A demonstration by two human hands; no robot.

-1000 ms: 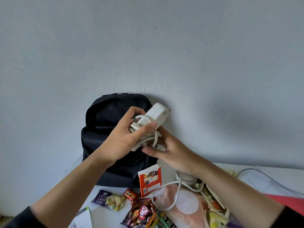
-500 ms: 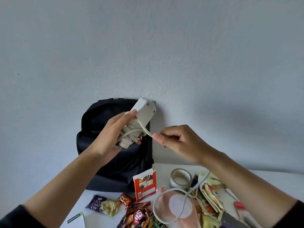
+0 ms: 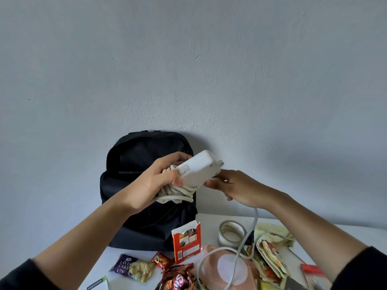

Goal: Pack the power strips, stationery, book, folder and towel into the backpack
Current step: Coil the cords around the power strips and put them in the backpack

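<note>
Gripping one power strip [image 3: 199,167] (cord coiled), left hand [image 3: 155,183]; one backpack [image 3: 142,155].

You are working in a domestic room, most likely a bedroom or study corner of a home. You are facing a plain, pale painted wall [image 3: 188,70], and a white table [image 3: 209,218] is standing against it. A black backpack [image 3: 136,164] is leaning upright on that wall at the table's back edge. Personal and household goods are lying mixed on the tabletop: a layer cake packet [image 3: 129,266], a chocolate bar wrapper [image 3: 178,279], an opened orange carton [image 3: 187,239], a roll of tape [image 3: 231,231] and a crumpled patterned cloth [image 3: 270,250]. A white power strip [image 3: 199,168] with its cord [image 3: 255,218] is indicating the same everyday home setting.
</note>
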